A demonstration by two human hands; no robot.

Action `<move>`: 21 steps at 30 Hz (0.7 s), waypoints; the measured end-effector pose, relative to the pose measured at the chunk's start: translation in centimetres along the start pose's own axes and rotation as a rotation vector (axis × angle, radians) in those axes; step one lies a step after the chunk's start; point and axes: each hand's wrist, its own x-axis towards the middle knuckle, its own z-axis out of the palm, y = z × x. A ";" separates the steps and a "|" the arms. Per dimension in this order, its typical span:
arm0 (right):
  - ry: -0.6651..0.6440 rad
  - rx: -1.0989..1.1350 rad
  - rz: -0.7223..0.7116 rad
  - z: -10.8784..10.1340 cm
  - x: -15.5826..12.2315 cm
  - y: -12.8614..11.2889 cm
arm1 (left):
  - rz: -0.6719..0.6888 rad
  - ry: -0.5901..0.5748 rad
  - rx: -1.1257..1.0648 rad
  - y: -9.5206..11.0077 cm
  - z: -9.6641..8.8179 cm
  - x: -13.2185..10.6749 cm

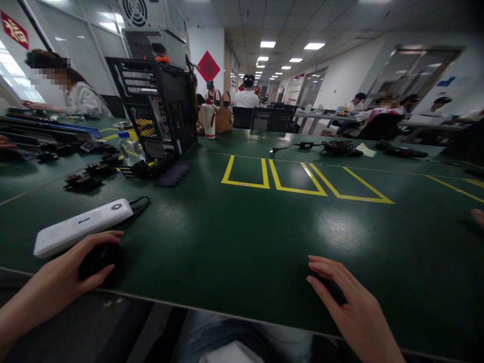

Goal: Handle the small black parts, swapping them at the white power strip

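My left hand (pixel 81 262) rests at the table's near left edge, its fingers curved and thumb apart. The space beneath its palm is very dark; whether that is only shadow I cannot tell. Just beyond its fingers lies a long white device (pixel 81 227), like a power bank, with a round button and a black cable (pixel 140 202) at its far end. On the right, my right hand (pixel 353 305) hovers over or rests on the near edge, fingers bent and thumb apart. A dark gap shows under its palm, with no object to be made out there. Green tabletop (pixel 219 252) lies between the hands.
Yellow tape outlines (pixel 245 184) mark the table ahead. A black open computer case (pixel 159 106) stands back left, near a plastic bottle (pixel 130 148) and black parts (pixel 83 182). Behind are a white cup (pixel 209 121) and cables (pixel 336 147). Another person's hand (pixel 478 217) shows far right.
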 end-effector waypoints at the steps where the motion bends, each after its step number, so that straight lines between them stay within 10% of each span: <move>1: -0.019 0.003 -0.006 -0.1 0.1 -0.1 | -0.024 -0.035 0.007 0.7 0.3 0.5; 12: -0.481 0.320 -0.082 0.6 9.9 -1.5 | 0.302 -0.198 -0.185 13.7 7.8 14.8; 21: -0.306 1.068 0.468 8.8 20.1 0.8 | 0.493 -0.039 -0.264 20.3 15.4 23.3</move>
